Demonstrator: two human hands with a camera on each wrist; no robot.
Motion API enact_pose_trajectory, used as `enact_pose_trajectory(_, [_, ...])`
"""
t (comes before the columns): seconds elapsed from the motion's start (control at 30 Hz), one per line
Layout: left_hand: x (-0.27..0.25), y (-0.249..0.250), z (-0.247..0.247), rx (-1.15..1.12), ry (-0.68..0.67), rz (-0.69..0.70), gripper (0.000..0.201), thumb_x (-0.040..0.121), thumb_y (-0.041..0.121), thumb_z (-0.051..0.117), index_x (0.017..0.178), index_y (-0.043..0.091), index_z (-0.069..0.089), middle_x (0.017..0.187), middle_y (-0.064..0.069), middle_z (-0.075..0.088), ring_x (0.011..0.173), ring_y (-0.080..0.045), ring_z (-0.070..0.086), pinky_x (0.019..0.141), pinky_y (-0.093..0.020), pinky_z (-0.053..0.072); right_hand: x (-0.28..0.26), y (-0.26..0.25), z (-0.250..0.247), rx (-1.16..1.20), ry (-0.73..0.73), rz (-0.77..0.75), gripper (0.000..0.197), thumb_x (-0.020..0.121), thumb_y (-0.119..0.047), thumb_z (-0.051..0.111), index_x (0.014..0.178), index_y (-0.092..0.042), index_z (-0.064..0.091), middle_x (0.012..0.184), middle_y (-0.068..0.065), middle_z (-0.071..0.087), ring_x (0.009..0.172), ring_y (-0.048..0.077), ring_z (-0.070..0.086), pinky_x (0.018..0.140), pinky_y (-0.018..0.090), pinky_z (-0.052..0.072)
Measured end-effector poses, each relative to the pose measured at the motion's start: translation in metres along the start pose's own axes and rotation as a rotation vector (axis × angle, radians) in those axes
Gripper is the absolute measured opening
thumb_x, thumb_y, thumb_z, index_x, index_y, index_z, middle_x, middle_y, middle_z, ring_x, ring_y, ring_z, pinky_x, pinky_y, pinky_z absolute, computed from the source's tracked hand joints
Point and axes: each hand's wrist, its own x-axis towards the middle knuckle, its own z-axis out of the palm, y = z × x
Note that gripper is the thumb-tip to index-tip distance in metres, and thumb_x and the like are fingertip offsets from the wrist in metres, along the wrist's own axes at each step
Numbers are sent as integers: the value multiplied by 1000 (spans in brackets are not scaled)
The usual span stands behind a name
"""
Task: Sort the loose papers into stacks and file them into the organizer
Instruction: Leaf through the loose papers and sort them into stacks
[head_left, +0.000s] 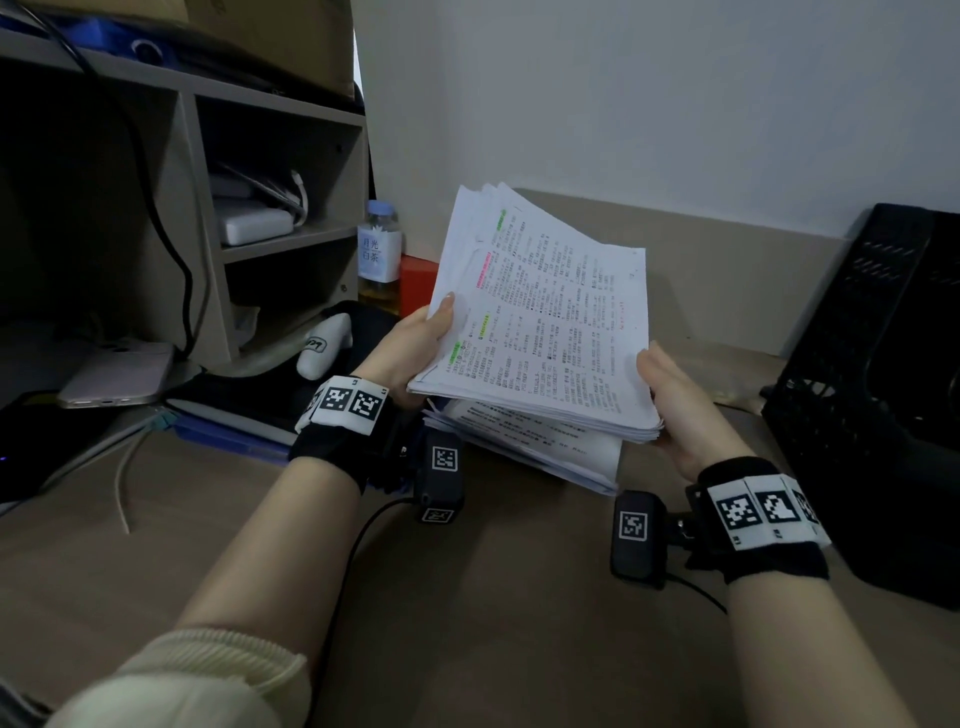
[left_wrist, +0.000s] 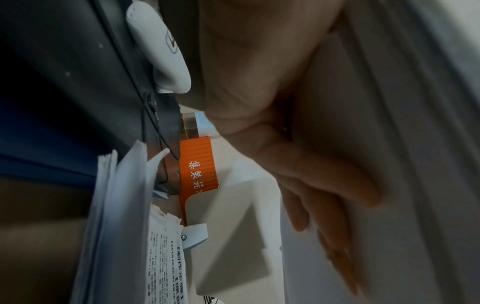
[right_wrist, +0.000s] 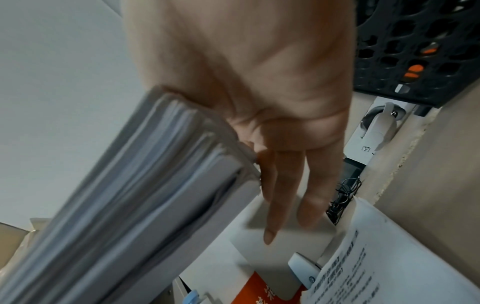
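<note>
Head view, centre of frame: a thick stack (head_left: 540, 322) of printed sheets, some lines marked in green and pink, is held tilted above the desk (head_left: 467, 623), its far edge raised and fanned. The left hand (head_left: 415, 348) grips the stack's left edge, thumb lying on the top sheet and fingers (left_wrist: 337, 185) extended along the underside, as the left wrist view shows. The right hand (head_left: 675, 405) presses flat against the stack's right edge; in the right wrist view its fingers (right_wrist: 283, 185) are straight and close together, with the sheet edges (right_wrist: 145, 185) lying against the palm. Directly below the held stack, a second pile (head_left: 545, 447) of papers lies on the desk. At the right edge of the frame stands a black perforated organizer (head_left: 872, 395), well apart from the stack. Upper left: a shelf unit (head_left: 280, 171) holding white devices; beside it a bottle (head_left: 379, 254) and a red box (head_left: 418, 283). A phone (head_left: 117, 374) lies at the left, near a white cable (head_left: 122, 483).
</note>
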Motion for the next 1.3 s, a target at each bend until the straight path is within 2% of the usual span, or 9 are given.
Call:
enact_pose_trajectory(0.13, [0,0,0,4,-11,-8,31,102,39,42,115,18,61,117,-15,70,111,-34,64,104,-53,44,0,-2,-1,-20,-3,-60,38,104,-25,36,139,-37,43,130,-15,60,117,5,57,97,31,45])
enact_pose_trajectory(0.23, [1,-2,-1,13,-23,-5,33,101,42,43,117,20,61,118,-14,69,112,-35,64,105,-54,43,1,-3,-1,33,112,-71,32,100,-18,47,130,-26,56,121,-7,66,109,10,64,91,31,50])
enact_pose_trajectory(0.37, [1,-1,2,22,-34,-4,32,101,42,42,115,20,61,116,-14,70,110,-33,65,103,-51,46,1,0,-1,67,308,-26,8,93,-18,61,95,-15,68,99,5,72,83,15,69,67,26,52])
enact_pose_trajectory(0.5, [-2,-1,8,63,-95,-14,35,103,41,37,115,18,60,112,-12,70,98,-27,69,90,-41,54,6,5,-5,30,474,3,24,90,-13,64,67,-9,60,80,10,69,68,20,63,61,28,49])
enact_pose_trajectory(0.57, [-2,-2,10,39,-90,-22,34,103,40,38,114,17,61,112,-12,71,104,-29,67,96,-44,51,6,6,-9,14,530,2,29,90,-12,62,61,-10,54,70,6,63,63,19,58,58,27,44])
enact_pose_trajectory(0.7, [-2,-3,8,84,-49,-8,38,100,46,44,121,18,59,114,-11,71,109,-31,66,103,-48,46,4,4,-18,-6,527,-5,33,91,-12,59,59,-11,50,66,4,57,61,18,53,57,28,39])
enact_pose_trajectory(0.83, [-1,-3,10,137,-65,-8,48,100,48,40,130,13,55,116,-12,70,104,-29,67,92,-43,52,0,4,-24,41,495,23,29,92,-11,59,64,-11,53,71,5,61,64,18,57,60,29,44])
enact_pose_trajectory(1.1, [-6,-1,13,74,-70,-46,31,101,47,40,109,25,60,120,-10,69,116,-32,62,108,-51,41,-1,5,-21,48,510,-34,22,93,-18,58,71,-15,60,84,4,67,78,23,64,72,37,50])
enact_pose_trajectory(1.3, [-10,3,19,-43,-102,-67,47,101,48,37,131,17,55,124,-12,67,117,-31,62,107,-50,42,-3,1,-19,98,554,-97,31,95,-18,54,64,-20,54,76,2,63,74,20,60,67,30,45])
